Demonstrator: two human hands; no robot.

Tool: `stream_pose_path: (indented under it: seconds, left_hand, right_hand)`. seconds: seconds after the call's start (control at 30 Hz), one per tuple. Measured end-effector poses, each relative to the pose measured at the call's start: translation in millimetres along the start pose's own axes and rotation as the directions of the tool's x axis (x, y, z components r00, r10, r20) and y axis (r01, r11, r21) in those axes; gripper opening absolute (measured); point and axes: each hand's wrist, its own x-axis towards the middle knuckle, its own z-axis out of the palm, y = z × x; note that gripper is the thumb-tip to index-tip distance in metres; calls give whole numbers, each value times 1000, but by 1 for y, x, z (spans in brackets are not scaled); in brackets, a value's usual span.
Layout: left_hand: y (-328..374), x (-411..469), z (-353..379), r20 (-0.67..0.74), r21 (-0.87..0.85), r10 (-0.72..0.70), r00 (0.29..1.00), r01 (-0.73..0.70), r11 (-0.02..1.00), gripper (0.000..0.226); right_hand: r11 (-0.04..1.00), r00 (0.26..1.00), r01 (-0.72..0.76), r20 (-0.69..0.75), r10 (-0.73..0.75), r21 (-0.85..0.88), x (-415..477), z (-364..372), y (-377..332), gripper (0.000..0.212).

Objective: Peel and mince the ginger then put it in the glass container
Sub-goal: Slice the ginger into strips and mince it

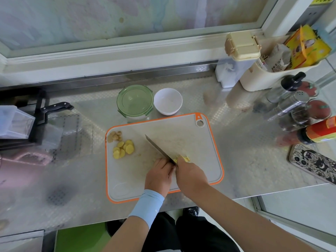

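On the grey cutting board (pixel 190 135) with an orange rim, my left hand (pixel 160 176) grips the handle of a knife (pixel 158 148); the blade points to the far left. My right hand (pixel 190 174) sits just right of the blade, its curled fingertips holding yellow ginger pieces (pixel 184 158) against the board. Several peeled ginger slices (pixel 123 148) lie in a pile at the board's left side, with brownish peel scraps (pixel 114 136) just behind them. The glass container (pixel 134 102), with a green lid on it, stands behind the board.
A white bowl (pixel 168 101) stands right of the container. Spice bottles (pixel 294 106), a red-labelled jar (pixel 321 130) and a patterned phone (pixel 314 163) crowd the right side of the steel counter (pixel 245 142). A black knife rack (pixel 41 110) is at the left.
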Motion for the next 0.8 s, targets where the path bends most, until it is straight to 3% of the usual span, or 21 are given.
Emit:
stream_pose_path:
  seconds: [0.23, 0.43, 0.8]
  left_hand:
    - [-1, 2, -2, 1, 14, 57, 998, -57, 998, 16]
    - [1, 0, -1, -41, 22, 54, 998, -53, 998, 21]
    - [-1, -2, 1, -50, 28, 56, 997, -55, 998, 21]
  right_hand:
    - [1000, 1000, 15, -19, -14, 14, 4, 2, -3, 19]
    - [998, 1000, -2, -13, 2, 65, -3, -3, 2, 7]
    - [997, 997, -56, 54, 60, -60, -19, 7, 19, 22]
